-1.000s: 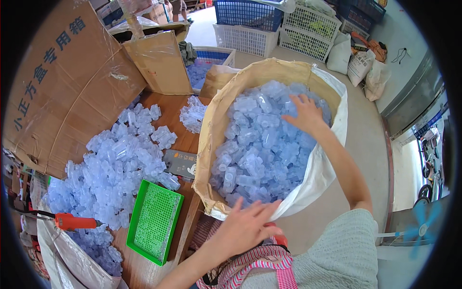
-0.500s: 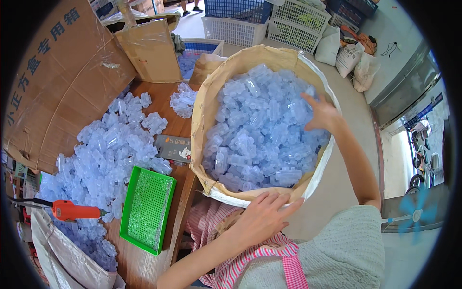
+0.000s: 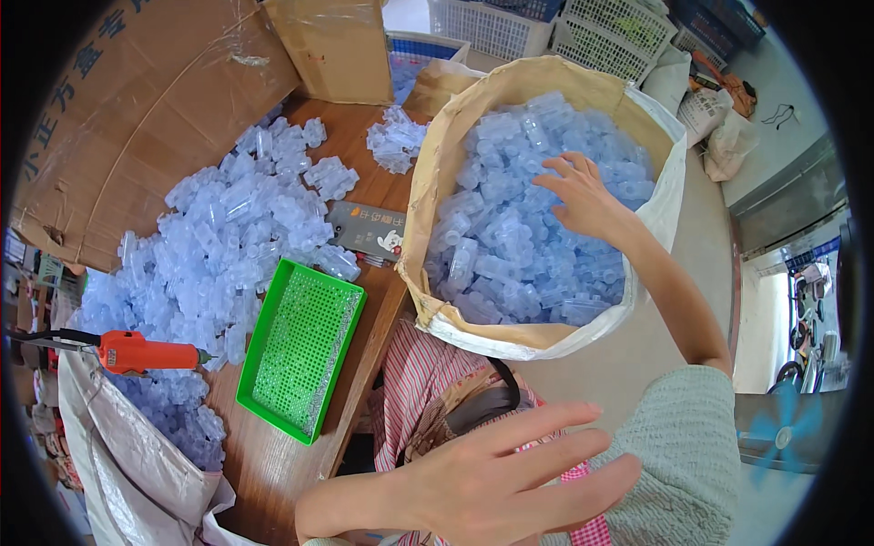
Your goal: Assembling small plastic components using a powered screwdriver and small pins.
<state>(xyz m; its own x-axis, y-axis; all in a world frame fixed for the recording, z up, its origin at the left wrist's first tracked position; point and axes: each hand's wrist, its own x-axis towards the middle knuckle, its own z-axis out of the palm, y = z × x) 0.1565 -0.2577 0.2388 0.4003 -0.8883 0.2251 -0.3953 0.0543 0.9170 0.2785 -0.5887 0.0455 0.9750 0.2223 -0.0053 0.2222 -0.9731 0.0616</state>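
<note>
A big white sack point(image 3: 655, 264) with a tan lining stands open on the right, filled with translucent bluish plastic parts point(image 3: 519, 209). Over its contents is my right hand point(image 3: 583, 196), fingers spread and bent; it seems to hold nothing, and whether it touches the parts I cannot tell. My left hand point(image 3: 510, 464) is raised near my body, below the sack, empty with its fingers stretched apart. On the wooden table a green tray point(image 3: 264, 355) with a perforated bottom sits beside a large heap of the same parts point(image 3: 228, 218).
An orange electric screwdriver point(image 3: 150, 352) hangs at the left over the heap. A grey flat case point(image 3: 369, 227) lies between heap and sack. Cardboard point(image 3: 164, 118) walls the table's back left. Plastic crates point(image 3: 492, 27) and white bags point(image 3: 706, 114) stand behind.
My left hand has left the sack's near rim and come back toward my body. My right hand has moved left over the parts. The view has shifted somewhat.
</note>
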